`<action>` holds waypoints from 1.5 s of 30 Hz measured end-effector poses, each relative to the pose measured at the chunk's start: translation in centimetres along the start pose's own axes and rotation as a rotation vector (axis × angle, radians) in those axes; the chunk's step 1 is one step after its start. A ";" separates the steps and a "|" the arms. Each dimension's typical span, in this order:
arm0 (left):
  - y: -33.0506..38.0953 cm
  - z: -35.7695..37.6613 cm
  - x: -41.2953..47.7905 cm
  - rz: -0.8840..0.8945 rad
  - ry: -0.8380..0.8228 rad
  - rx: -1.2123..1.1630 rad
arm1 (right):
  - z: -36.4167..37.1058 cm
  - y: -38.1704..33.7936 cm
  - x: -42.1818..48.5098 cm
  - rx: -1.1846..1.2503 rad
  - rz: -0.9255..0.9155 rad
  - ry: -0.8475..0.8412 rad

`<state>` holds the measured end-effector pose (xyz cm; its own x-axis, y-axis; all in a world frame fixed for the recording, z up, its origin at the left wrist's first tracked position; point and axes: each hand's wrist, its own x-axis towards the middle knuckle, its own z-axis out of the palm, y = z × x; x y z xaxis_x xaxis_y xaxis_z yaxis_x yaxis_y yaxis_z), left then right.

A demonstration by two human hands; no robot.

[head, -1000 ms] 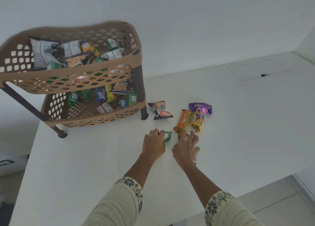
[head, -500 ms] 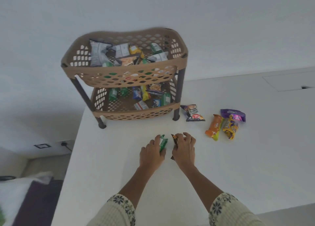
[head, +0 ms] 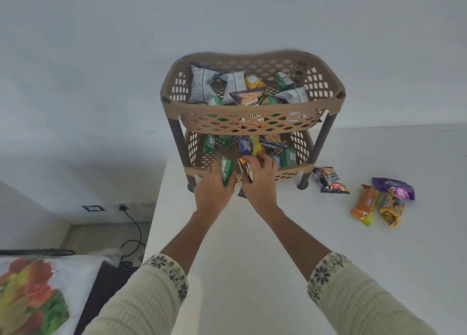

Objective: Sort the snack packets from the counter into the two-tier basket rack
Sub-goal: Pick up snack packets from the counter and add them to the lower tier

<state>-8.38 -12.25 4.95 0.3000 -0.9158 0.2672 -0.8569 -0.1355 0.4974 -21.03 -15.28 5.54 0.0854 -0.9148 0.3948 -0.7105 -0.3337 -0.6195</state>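
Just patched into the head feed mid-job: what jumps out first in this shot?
The tan perforated plastic two-tier basket rack at centre, both tiers already holding packets. At its lower tier's front edge, the left hand grips a small green packet and the right hand a dark brown packet. To the right, on the white counter, four remain: a dark peanut packet, an orange packet, a yellow packet and a purple packet.

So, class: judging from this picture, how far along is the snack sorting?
Mostly done: both tiers of the basket rack hold packets. In hand: left hand carries a green packet, right hand a dark packet, at the lower tier. Left: four packets on the counter.
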 end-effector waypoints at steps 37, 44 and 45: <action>-2.8 0.9 8.8 -0.015 -0.133 0.091 | 10.1 -0.4 12.2 -0.315 -0.046 -0.479; -4.4 0.0 4.4 0.111 0.038 0.064 | 11.9 -2.2 13.3 -0.645 -0.203 -0.759; -4.8 0.0 3.7 0.123 0.039 0.084 | 12.0 -2.4 13.3 -0.685 -0.228 -0.766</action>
<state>-3.20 -14.99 3.55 0.2056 -0.9121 0.3547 -0.9195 -0.0560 0.3891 -9.77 -29.41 4.15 0.5159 -0.8254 -0.2291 -0.8445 -0.5350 0.0259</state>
